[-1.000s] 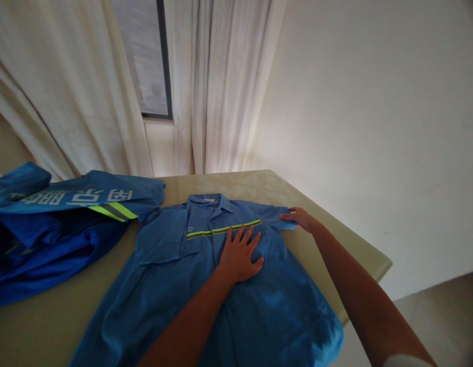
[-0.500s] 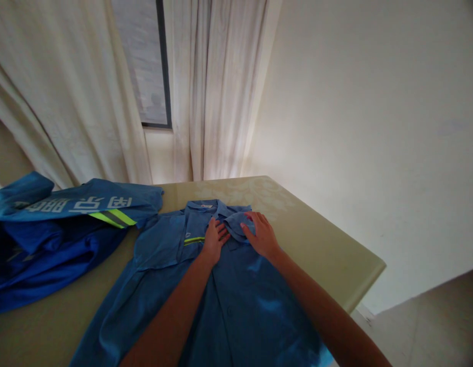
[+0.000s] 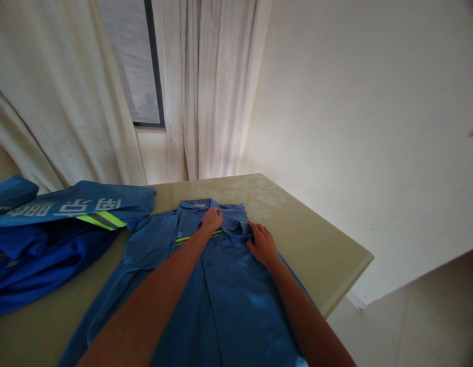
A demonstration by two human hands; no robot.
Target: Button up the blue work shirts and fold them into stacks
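A blue work shirt (image 3: 236, 300) lies front up on the table, its collar toward the far edge, with a yellow-green reflective stripe across the chest. My left hand (image 3: 212, 219) is closed on the cloth just below the collar, fingertips curled out of sight. At the right chest, a folded-over part of the shirt makes a loose loop. My right hand (image 3: 262, 244) has its thumb and fingers at the outer edge of that loop, pinching the cloth. Buttons run down the shirt's middle between my forearms.
Another blue garment (image 3: 79, 204), with white lettering and a reflective band, is heaped at the left on the pale table (image 3: 305, 239). Curtains (image 3: 217, 92) and a window stand behind the table. A white wall (image 3: 355, 127) rises beyond its right side.
My left hand has gone from spread fingers to a closed grip slightly farther up, near the collar. My right hand has moved down to the edge of the folded cloth. The view has shifted slightly.
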